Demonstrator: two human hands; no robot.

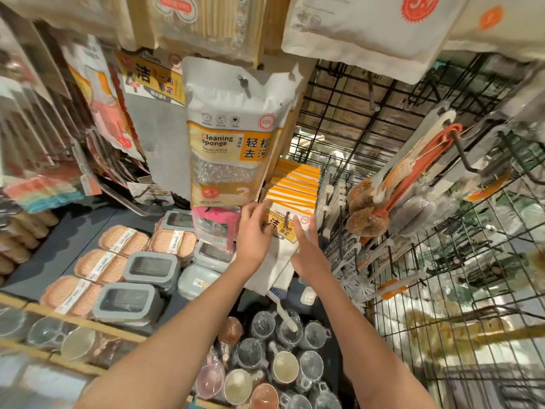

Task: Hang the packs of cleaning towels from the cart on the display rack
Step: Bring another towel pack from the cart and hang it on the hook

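A row of cleaning towel packs with orange and white headers hangs on a hook of the display rack, just right of centre. The front towel pack sits on the hook's tip, its white cloth hanging down below. My left hand grips that pack's left edge with thumb and fingers. My right hand lies flat against its right side, fingers spread and pointing up. The cart is not in view.
A cleaning sponge pack hangs just left of the towels. Black wire grid panels with brushes stand to the right. Soap boxes lie on the shelf at left, wrapped cups below my arms.
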